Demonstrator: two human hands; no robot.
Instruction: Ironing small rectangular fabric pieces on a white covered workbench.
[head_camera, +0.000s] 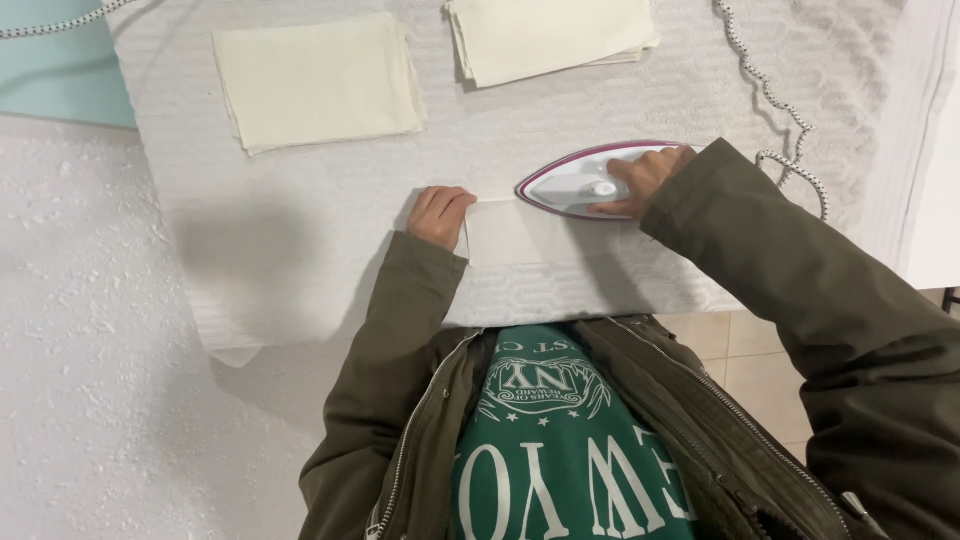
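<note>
Both arms reach forward in olive-green jacket sleeves. The left hand (441, 214) lies knuckles up, fingers (450, 200) curled and pressing down flat, forearm running straight back to the body. The right hand (648, 180) is closed in a grip, its fingers wrapped round, the arm bent at the elbow and angling in from the right.

Olive-green zip jacket (800, 300), long sleeves; dark green sweatshirt (570, 450) beneath, white lettering, crest.

The iron (585, 180) is covering the cloth's (520, 232) 1 o'clock corner; the top edge is cropping the 12 o'clock stack (550, 35).
</note>
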